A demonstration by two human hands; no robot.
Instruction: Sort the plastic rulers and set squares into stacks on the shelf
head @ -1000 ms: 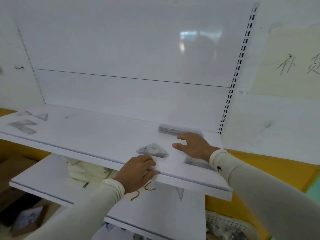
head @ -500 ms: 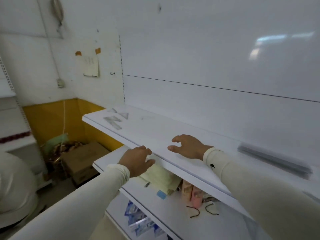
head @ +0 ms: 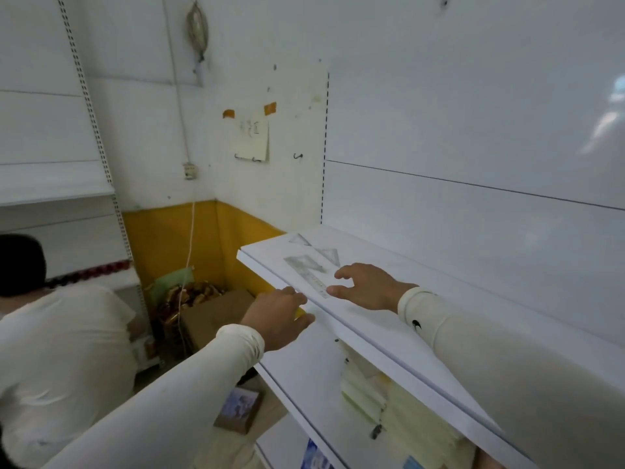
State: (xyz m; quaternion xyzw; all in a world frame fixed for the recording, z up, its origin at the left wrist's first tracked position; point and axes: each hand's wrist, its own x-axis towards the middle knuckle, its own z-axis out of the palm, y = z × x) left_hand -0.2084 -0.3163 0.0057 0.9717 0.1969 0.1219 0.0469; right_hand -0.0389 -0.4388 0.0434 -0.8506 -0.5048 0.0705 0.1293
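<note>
Several clear plastic pieces lie at the left end of the white shelf (head: 422, 319): a long ruler (head: 313, 278), a larger set square (head: 302, 262), a small set square (head: 329, 255) and another small one (head: 299, 239) behind. My right hand (head: 367, 286) hovers just right of the ruler, fingers spread and loosely bent, holding nothing. My left hand (head: 279, 316) is at the shelf's front edge below the ruler, fingers loosely curled, empty.
Another person in a white shirt (head: 57, 350) crouches at the lower left. Cardboard boxes (head: 213, 316) and packets sit on the floor in the yellow-walled corner. A lower shelf (head: 304, 377) holds pale paper packs (head: 389, 394). The white back panel (head: 473, 198) rises behind the shelf.
My view has swung left along the shelf. Both hands have travelled to the shelf's left end, beside the loose ruler and set squares; the stacks on the right are out of view.
</note>
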